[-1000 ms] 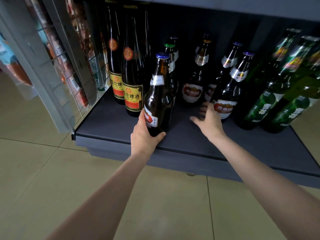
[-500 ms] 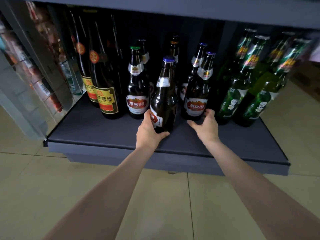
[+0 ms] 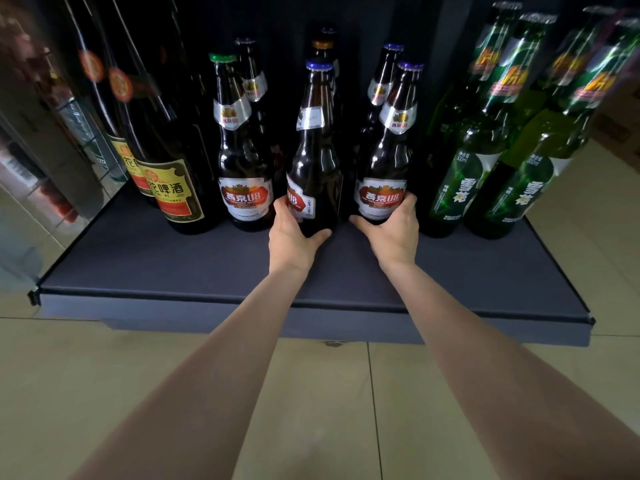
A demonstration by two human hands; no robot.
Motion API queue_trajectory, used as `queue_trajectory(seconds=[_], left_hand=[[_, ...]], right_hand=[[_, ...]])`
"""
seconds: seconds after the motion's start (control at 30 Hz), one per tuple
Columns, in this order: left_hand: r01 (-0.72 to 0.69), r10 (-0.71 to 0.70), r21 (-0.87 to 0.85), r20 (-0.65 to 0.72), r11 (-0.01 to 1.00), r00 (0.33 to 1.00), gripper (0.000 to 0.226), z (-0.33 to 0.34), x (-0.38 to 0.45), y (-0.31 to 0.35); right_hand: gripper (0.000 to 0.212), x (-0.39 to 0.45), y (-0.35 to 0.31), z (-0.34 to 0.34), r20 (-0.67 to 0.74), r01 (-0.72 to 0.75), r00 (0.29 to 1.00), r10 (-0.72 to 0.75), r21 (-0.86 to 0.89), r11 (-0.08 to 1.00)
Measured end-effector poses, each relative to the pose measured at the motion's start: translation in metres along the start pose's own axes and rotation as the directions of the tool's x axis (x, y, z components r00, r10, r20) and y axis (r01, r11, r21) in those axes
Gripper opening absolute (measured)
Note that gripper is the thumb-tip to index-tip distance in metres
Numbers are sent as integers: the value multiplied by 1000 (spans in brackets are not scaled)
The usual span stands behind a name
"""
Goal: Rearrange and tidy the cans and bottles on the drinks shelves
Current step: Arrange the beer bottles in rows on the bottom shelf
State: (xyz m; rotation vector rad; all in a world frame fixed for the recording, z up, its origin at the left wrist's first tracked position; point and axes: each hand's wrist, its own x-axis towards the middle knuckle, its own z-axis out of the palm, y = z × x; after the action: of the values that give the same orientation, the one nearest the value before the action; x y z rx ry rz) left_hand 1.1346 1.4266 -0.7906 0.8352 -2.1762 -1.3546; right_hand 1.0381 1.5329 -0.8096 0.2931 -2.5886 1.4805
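Bottom shelf, dark grey, just above a tiled floor. Bottles stand along its back half; the front strip is bare.

Far left: tall dark bottles with yellow-red labels, two in front, more behind in shadow.

Next: brown bottle, green cap, upright, red U8 label facing out. Another brown bottle stands directly behind it.

Left hand: fingers curled round the base of the centre brown bottle, thumb on its right side near the foot, fingers wrapped onto the left side over the label. Blue cap. Its label is turned to the left, so only the edge reads. Bottle upright, foot on the shelf as far as visible.

Right hand: cupped round the lower body of the right brown bottle, thumb stretched left under the label, fingers round the right side. Blue cap, label facing out. Upright.

The two held bottles stand just beside each other, with a narrow gap. More brown bottles sit behind them.

Right: green bottles, two rows, white-green labels.
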Motion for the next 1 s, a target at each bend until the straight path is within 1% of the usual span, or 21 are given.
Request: queue_trajectory(seconds=[0.23, 0.57, 0.8, 1.0], left_hand=[[-20, 21, 16, -81, 1000, 996, 64, 11, 8, 0], [-3, 11, 42, -186, 999, 982, 61, 25, 7, 2], [0, 17, 67, -245, 998, 969, 61, 34, 7, 3], [-25, 54, 107, -275, 994, 960, 66, 37, 7, 2]], right_hand=[[81, -5, -4, -6, -13, -4, 1000, 5, 27, 1000], [76, -8, -3, -8, 5, -1, 1000, 1, 41, 999], [74, -7, -2, -8, 4, 7, 1000, -7, 67, 998], [75, -8, -3, -8, 10, 12, 1000, -12, 69, 998]])
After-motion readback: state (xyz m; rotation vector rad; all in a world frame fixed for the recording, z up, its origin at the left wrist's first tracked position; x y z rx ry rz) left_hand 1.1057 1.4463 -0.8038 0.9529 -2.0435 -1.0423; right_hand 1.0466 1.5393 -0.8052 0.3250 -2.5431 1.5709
